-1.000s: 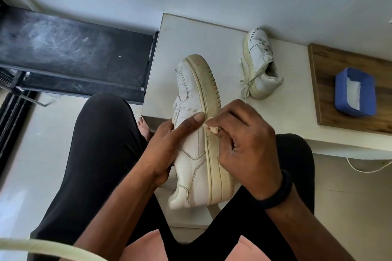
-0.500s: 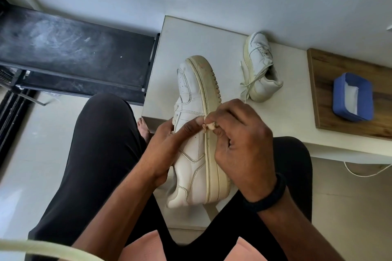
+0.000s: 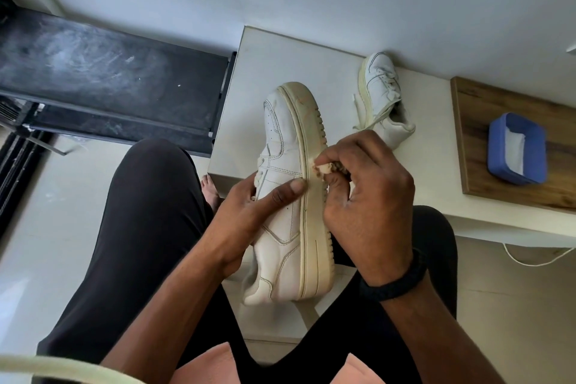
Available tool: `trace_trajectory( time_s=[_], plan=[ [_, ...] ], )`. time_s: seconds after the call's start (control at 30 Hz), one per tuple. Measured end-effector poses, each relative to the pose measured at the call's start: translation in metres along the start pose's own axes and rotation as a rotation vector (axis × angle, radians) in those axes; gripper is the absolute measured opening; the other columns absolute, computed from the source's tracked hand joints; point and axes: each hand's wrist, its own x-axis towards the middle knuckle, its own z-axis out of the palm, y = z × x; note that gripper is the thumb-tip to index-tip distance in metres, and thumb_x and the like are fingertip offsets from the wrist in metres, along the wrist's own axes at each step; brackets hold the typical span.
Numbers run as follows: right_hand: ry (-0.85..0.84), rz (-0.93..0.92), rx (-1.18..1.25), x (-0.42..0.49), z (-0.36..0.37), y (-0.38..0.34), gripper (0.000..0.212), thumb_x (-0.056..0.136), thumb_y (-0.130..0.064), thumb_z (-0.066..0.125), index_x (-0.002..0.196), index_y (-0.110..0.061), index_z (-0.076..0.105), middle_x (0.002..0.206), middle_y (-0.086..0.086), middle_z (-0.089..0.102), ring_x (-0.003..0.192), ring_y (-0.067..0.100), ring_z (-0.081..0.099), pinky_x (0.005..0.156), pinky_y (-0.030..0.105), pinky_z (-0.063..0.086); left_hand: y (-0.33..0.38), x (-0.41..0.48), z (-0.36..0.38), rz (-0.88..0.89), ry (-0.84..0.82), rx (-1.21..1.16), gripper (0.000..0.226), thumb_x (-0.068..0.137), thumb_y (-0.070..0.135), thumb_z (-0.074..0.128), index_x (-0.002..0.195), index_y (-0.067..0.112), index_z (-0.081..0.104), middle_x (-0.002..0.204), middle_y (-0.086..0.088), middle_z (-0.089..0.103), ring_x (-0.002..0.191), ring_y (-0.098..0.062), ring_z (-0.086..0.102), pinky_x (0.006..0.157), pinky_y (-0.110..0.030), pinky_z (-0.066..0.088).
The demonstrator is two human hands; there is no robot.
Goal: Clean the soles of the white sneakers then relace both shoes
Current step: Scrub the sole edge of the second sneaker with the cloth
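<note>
Right hand [image 3: 367, 203] is clamped on a small pale wad [image 3: 324, 169], pinched between thumb and fingertips and pressed to the yellowed side wall of the sole [image 3: 311, 221]. That wad is barely bigger than the pinch, so I judge it likely to slip out, shred or ride up, leaving bare fingertips rubbing the rubber. Left hand [image 3: 249, 215] grips the sneaker [image 3: 280, 227] from the upper side, its thumb lying flat just beside the seam; its other fingers are hidden behind the shoe. With that thumb so near the rubbing spot, loosened dirt could smear onto the white upper. The sneaker is held on its side above the lap, toe pointing away over the near edge of the surface [image 3: 280, 65], and only this one grip steadies it, so a hard push from the right may twist it or tip it off the knees. Farther out, the second sneaker [image 3: 383, 93] lies on the surface with a loose lace [image 3: 374, 118] trailing toward the working hand; how close it comes I cannot tell. A blue tub [image 3: 516, 148] sits on a wooden board [image 3: 473, 171], well apart, so reaching for it would mean freeing a hand.
</note>
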Motion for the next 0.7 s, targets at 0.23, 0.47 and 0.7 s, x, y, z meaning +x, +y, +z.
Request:
trace_trajectory(
  time_s=[0.23, 0.47, 0.7],
  plan=[
    [-0.130, -0.083, 0.006, -0.014, 0.000, -0.009, 0.021, 0.078, -0.002, 0.055, 0.088, -0.009, 0.072, 0.094, 0.003, 0.063, 0.087, 0.020, 0.063, 0.074, 0.034, 0.058, -0.003, 0.000, 0.002, 0.073, -0.021, 0.095, 0.058, 0.076, 0.026, 0.088, 0.128, 0.012, 0.066, 0.117, -0.007, 0.079, 0.111, -0.025, 0.075, 0.097, -0.043, 0.058],
    [-0.012, 0.015, -0.034, 0.006, -0.004, 0.006, 0.028, 0.073, 0.011, 0.075, 0.087, -0.013, 0.073, 0.095, 0.000, 0.066, 0.084, 0.005, 0.059, 0.075, 0.005, 0.046, -0.002, 0.002, 0.004, 0.065, -0.031, 0.105, 0.064, 0.074, 0.027, 0.091, 0.129, 0.012, 0.064, 0.117, -0.008, 0.078, 0.109, -0.028, 0.076, 0.101, -0.054, 0.057],
    [-0.047, -0.051, 0.000, 0.003, -0.006, 0.002, 0.025, 0.074, 0.009, 0.071, 0.087, -0.011, 0.072, 0.093, 0.001, 0.065, 0.085, 0.017, 0.065, 0.071, 0.026, 0.057, 0.001, 0.001, 0.001, 0.068, -0.019, 0.131, 0.064, 0.074, 0.026, 0.089, 0.131, 0.013, 0.063, 0.117, -0.008, 0.078, 0.109, -0.028, 0.076, 0.101, -0.053, 0.057]
  ],
)
